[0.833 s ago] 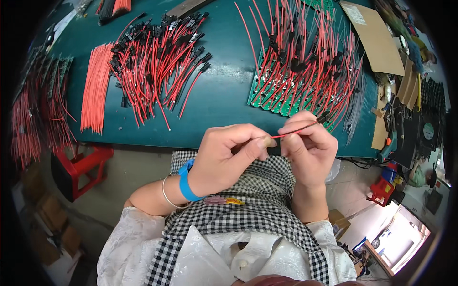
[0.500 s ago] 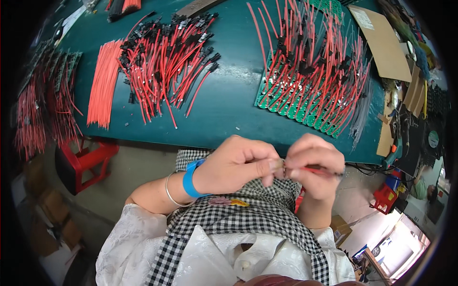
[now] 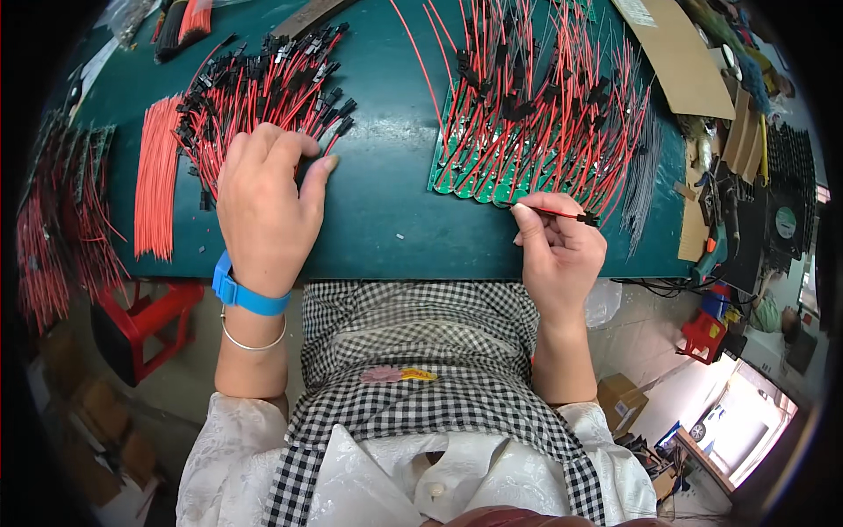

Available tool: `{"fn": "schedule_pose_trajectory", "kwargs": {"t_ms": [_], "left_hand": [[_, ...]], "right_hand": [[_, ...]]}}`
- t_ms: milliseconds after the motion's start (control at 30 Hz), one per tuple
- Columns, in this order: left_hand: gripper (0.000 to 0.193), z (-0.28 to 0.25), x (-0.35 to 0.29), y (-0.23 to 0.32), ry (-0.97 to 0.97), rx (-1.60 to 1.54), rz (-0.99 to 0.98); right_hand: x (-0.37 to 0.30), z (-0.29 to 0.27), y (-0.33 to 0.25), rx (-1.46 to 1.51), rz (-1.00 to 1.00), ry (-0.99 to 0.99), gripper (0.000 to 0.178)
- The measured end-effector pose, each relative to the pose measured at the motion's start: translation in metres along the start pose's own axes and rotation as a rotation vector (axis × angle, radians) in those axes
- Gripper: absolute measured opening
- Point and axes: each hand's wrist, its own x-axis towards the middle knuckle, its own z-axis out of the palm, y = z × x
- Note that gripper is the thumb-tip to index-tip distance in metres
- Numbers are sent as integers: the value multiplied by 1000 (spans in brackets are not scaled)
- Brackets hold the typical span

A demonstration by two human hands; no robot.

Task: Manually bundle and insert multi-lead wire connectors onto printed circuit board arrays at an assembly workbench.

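Observation:
My right hand (image 3: 562, 259) is closed in a pinch on a short red-and-black connector cable (image 3: 553, 212). The cable lies across the fingers, its black plug on the right, just in front of a green circuit board panel (image 3: 446, 176). My left hand (image 3: 268, 193), palm down with thumb and fingers apart, reaches over the near edge of a pile of similar cables (image 3: 263, 83). Its thumb touches or nearly touches a cable at the pile's right side; the fingertips are partly hidden. Many red-wired cables with black plugs (image 3: 518, 105) spread over the panel.
A bundle of plain red wires (image 3: 156, 180) lies left of the pile, on the green table (image 3: 386, 237). Grey wires (image 3: 641, 189) lie right of the panel. Brown cardboard (image 3: 680, 61) is at the far right. A red stool (image 3: 145, 329) stands below the table's left edge.
My hands were together over my lap, fingers meeting at a wire. Now they are apart: the left has gone up-left to the cable pile, the right has moved to the panel's front with the cable.

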Motion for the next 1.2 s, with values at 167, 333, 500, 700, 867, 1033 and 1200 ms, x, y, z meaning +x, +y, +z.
{"fn": "schedule_pose_trajectory", "kwargs": {"t_ms": [167, 333, 500, 700, 867, 1033, 1200], "left_hand": [[13, 4, -2, -1, -27, -5, 5], [10, -1, 0, -1, 28, -158, -10], [5, -7, -7, 6, 69, -662, -285], [8, -12, -16, 17, 61, -1071, -363], [22, -1, -29, 39, -62, -1144, -369], [11, 14, -42, 40, -145, -1097, -313], [12, 11, -39, 38, -260, -976, -272]], "right_hand": [[0, 1, 1, -42, 11, 17, 5], [-1, 1, 3, -64, -22, 23, 7], [-1, 2, 0, -46, 17, 33, 8], [-1, 2, -4, -59, 52, 16, 6], [-4, 7, 2, -74, 16, 63, 5], [-4, 9, -2, -107, -8, 79, 8], [-2, 9, -5, -202, -70, 72, 10]]}}
